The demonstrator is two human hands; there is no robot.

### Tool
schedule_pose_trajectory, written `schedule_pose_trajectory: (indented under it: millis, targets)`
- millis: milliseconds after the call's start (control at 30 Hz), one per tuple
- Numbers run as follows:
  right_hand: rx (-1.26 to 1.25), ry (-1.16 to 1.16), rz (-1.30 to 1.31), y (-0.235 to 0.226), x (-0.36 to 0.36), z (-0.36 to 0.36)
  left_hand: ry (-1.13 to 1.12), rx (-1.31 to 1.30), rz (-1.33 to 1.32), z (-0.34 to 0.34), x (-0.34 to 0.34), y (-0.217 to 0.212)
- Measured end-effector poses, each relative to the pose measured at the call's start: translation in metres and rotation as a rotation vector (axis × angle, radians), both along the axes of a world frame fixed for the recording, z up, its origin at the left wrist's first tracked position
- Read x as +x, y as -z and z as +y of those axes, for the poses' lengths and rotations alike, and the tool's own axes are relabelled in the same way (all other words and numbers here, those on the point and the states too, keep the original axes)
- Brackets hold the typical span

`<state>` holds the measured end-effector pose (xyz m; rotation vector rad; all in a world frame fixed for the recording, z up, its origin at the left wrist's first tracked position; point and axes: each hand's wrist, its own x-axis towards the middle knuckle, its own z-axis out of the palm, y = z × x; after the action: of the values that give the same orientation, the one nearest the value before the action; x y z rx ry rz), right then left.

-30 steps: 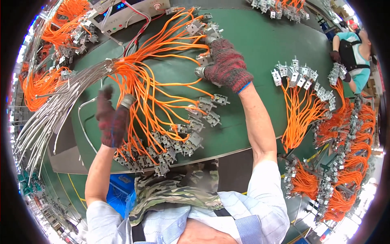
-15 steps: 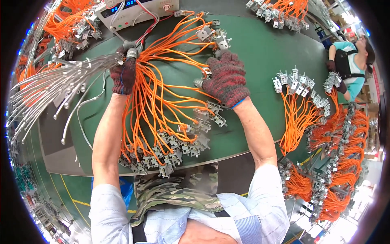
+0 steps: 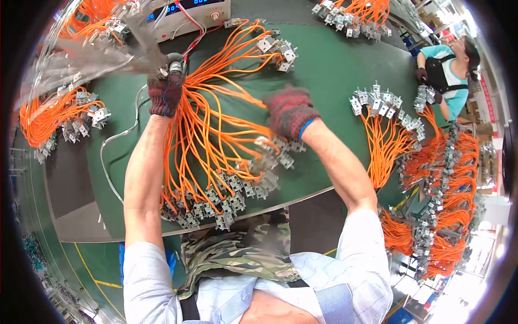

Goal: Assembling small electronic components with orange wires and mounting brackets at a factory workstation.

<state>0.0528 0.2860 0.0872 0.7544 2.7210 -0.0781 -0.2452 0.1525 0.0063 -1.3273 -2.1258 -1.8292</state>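
My left hand, in a dark red and grey knit glove, is closed round the gathered end of a bundle of orange cables. Past that fist, silvery-clear strands stick out to the left, smeared by motion. The cables fan out over the green table to grey metal connectors along the near edge and more connectors at the far side. My right hand, gloved alike, is over the right side of the fan, where some cables run up to it. Its fingers are blurred, so their grip cannot be made out.
A white bench power unit with a blue display stands at the back, a red and a white lead running from it. Other orange cable bundles lie at left and right. A co-worker holds connectors at the far right.
My right hand has come nearer and slightly left, away from the far connectors. The silvery strands have swung up, uncovering an orange bundle at the left. The view has shifted slightly.
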Motion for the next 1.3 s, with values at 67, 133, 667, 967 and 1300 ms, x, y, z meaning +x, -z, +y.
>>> schedule_pose_trajectory:
  millis: [67, 133, 667, 967, 1300]
  targets:
    - [0.040, -0.068, 0.026, 0.007, 0.016, -0.024, 0.052, -0.035, 0.104, 0.003, -0.007, 0.002]
    - [-0.081, -0.004, -0.008, -0.001, 0.022, -0.046, 0.119, -0.107, 0.093, 0.003, -0.013, -0.007]
    - [0.039, 0.210, 0.737, 0.004, 0.030, 0.047, 0.304, 0.023, -0.340, -0.009, -0.005, -0.004]
    - [0.051, 0.202, 0.791, 0.041, -0.005, 0.118, 0.208, -0.077, -0.191, -0.013, -0.013, -0.007]
    - [-0.440, 0.436, 0.555, 0.014, -0.036, 0.105, 0.263, 0.035, -0.315, -0.011, -0.004, -0.005]
